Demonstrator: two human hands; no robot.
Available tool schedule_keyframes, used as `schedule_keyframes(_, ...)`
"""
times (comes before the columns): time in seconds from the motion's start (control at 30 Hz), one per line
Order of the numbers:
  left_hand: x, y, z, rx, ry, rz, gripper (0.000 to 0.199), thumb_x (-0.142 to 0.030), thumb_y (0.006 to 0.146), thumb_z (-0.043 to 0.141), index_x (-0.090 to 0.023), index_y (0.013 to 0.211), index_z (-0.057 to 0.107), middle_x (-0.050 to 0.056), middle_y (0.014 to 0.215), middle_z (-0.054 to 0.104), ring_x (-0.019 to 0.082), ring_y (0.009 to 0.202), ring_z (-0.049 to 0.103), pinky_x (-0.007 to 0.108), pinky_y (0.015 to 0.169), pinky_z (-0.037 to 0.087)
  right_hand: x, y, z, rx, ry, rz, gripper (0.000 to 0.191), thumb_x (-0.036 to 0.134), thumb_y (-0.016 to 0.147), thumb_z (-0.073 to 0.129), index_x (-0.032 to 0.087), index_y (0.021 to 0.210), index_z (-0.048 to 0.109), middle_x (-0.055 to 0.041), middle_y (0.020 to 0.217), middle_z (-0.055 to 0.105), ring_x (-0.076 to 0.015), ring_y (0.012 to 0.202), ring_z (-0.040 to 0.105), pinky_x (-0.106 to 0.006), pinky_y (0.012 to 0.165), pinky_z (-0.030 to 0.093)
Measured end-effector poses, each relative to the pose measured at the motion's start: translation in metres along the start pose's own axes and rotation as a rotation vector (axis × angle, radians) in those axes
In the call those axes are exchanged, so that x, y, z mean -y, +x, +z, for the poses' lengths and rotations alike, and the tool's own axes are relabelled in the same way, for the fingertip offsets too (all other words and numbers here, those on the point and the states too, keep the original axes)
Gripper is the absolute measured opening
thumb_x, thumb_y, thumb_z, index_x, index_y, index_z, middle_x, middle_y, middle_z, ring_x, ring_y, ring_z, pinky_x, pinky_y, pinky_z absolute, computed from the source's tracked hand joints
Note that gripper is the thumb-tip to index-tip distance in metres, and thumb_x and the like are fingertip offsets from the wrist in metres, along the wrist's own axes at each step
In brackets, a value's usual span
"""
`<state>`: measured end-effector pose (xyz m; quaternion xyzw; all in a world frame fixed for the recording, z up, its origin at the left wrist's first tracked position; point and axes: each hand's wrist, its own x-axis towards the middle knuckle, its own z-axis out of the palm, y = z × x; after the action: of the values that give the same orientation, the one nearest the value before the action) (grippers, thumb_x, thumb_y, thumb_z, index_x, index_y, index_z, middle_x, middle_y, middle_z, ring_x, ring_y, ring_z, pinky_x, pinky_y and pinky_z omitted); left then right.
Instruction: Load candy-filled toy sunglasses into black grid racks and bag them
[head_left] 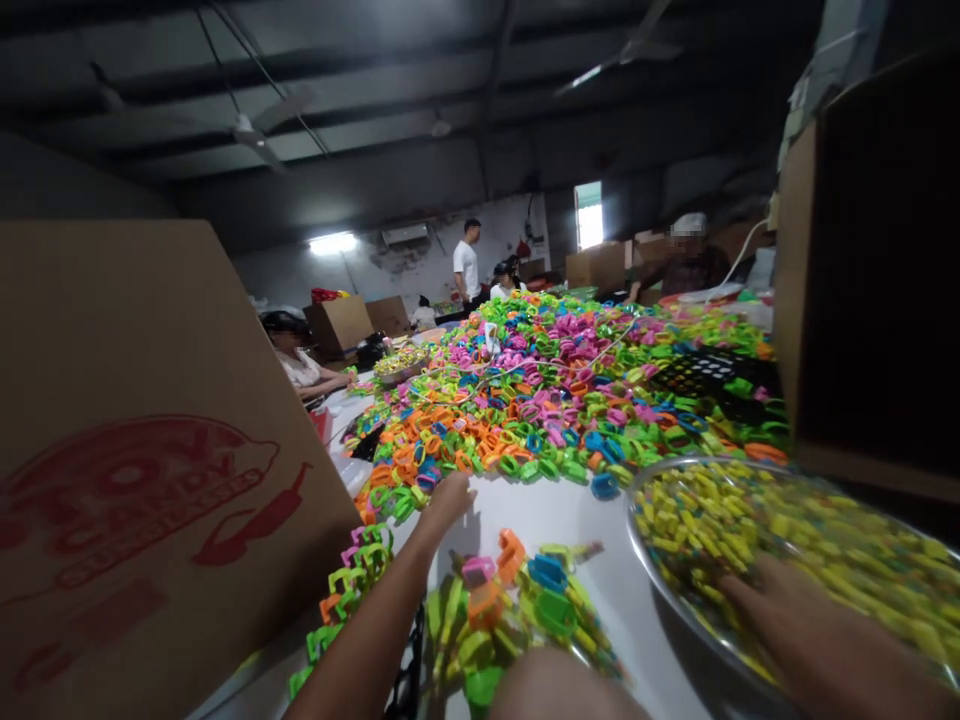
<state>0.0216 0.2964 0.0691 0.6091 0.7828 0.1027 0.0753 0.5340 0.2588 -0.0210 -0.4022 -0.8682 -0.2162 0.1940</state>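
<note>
My left hand point(450, 498) reaches to the near edge of a big heap of coloured plastic pieces point(517, 400); its fingers are partly hidden, and what they hold does not show. Over a wide metal bowl point(637, 535) of small yellow packets point(705, 520), my right hand point(787, 610) is low among the packets, its fingers blurred. Between my arms, a smaller group of packets and coloured plastic pieces point(555, 610) lies on the white tabletop point(600, 510). A row of coloured pieces point(349, 590) runs along my left forearm.
A large printed cardboard box point(135, 430) stands at the left, and another box point(796, 290) at the right. Black crates point(720, 375) rest on the heap. A co-worker point(304, 365) sits at left; other people are farther back. A bowl point(401, 365) stands beyond the heap's left edge.
</note>
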Motion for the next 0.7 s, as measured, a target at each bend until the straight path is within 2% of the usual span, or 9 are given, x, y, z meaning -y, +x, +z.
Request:
schedule_keyframes(0.1,0.001,0.002,0.010,0.042,-0.003,-0.046,0.018,-0.032,0.102,0.076,-0.014,0.101,0.073,0.004,0.100,0.074,0.019,0.092,0.073,0.040,0.090,0.062,-0.001,0.001,0.001,-0.048,0.000,-0.023,0.046,0.007,0.082,0.062,0.029,0.118,0.081,-0.0148,0.110,0.074,-0.0338,0.089,0.073,-0.033,0.059,0.057)
schedule_keyframes(0.23,0.013,-0.012,0.021,-0.012,-0.088,-0.081,0.020,-0.032,0.100,0.077,-0.015,0.107,0.072,0.005,0.109,0.073,0.021,0.099,0.070,0.041,0.093,0.060,0.000,0.001,-0.009,-0.055,0.059,-0.086,0.047,0.007,0.081,0.063,0.029,0.120,0.078,-0.0135,0.118,0.075,-0.0334,0.100,0.073,-0.035,0.075,0.060)
schedule_keyframes(0.33,0.017,-0.020,0.020,-0.044,-0.187,-0.120,0.021,-0.034,0.100,0.077,-0.015,0.107,0.070,0.005,0.108,0.072,0.020,0.098,0.069,0.040,0.092,0.059,0.006,0.007,-0.018,-0.092,0.075,-0.110,0.047,0.007,0.085,0.060,0.028,0.124,0.076,-0.0127,0.123,0.075,-0.0332,0.104,0.072,-0.036,0.078,0.058)
schedule_keyframes(0.4,0.016,-0.024,0.015,-0.037,-0.278,-0.119,0.025,-0.038,0.101,0.076,-0.015,0.104,0.071,0.005,0.104,0.072,0.020,0.094,0.069,0.039,0.090,0.059,0.013,0.015,-0.024,-0.116,0.093,-0.054,0.037,0.010,0.092,0.055,0.025,0.119,0.075,-0.0134,0.113,0.076,-0.0332,0.099,0.072,-0.038,0.074,0.055)
schedule_keyframes(0.47,0.012,-0.031,0.006,-0.005,-0.393,-0.090,0.031,-0.045,0.099,0.077,-0.015,0.101,0.072,0.004,0.100,0.074,0.020,0.091,0.071,0.040,0.089,0.060,0.020,0.024,-0.033,-0.105,0.141,0.030,0.026,0.019,0.102,0.048,0.023,0.107,0.073,-0.0141,0.100,0.076,-0.0338,0.093,0.072,-0.040,0.072,0.054)
schedule_keyframes(0.53,0.008,-0.040,-0.003,0.039,-0.527,-0.046,0.037,-0.050,0.091,0.082,-0.014,0.095,0.075,0.006,0.096,0.078,0.024,0.093,0.073,0.042,0.090,0.060,0.031,0.031,-0.045,-0.074,0.249,0.158,0.032,0.031,0.109,0.040,0.022,0.101,0.069,-0.0145,0.094,0.075,-0.0347,0.089,0.072,-0.042,0.072,0.054)
schedule_keyframes(0.6,0.002,-0.053,-0.012,0.080,-0.677,0.004,0.046,-0.054,0.080,0.088,-0.012,0.096,0.080,0.011,0.100,0.082,0.029,0.100,0.076,0.044,0.095,0.059,0.049,0.034,-0.064,-0.036,0.401,0.403,0.037,0.043,0.112,0.038,0.022,0.108,0.068,-0.0140,0.095,0.076,-0.0349,0.086,0.074,-0.042,0.071,0.054)
schedule_keyframes(0.67,-0.007,-0.072,-0.018,0.115,-0.824,0.060,0.061,-0.059,0.071,0.088,-0.011,0.108,0.083,0.015,0.115,0.084,0.033,0.111,0.076,0.043,0.101,0.058,0.075,0.033,-0.087,-0.018,0.602,0.680,0.039,0.053,0.112,0.042,0.024,0.122,0.066,-0.0118,0.097,0.078,-0.0341,0.083,0.075,-0.040,0.068,0.055)
schedule_keyframes(0.7,-0.014,-0.084,-0.021,0.130,-0.902,0.088,0.069,-0.062,0.070,0.088,-0.011,0.116,0.083,0.017,0.123,0.083,0.033,0.116,0.075,0.043,0.104,0.057,0.091,0.032,-0.099,-0.030,0.738,0.754,0.040,0.055,0.110,0.046,0.025,0.125,0.067,-0.0106,0.098,0.079,-0.0337,0.083,0.076,-0.040,0.069,0.056)
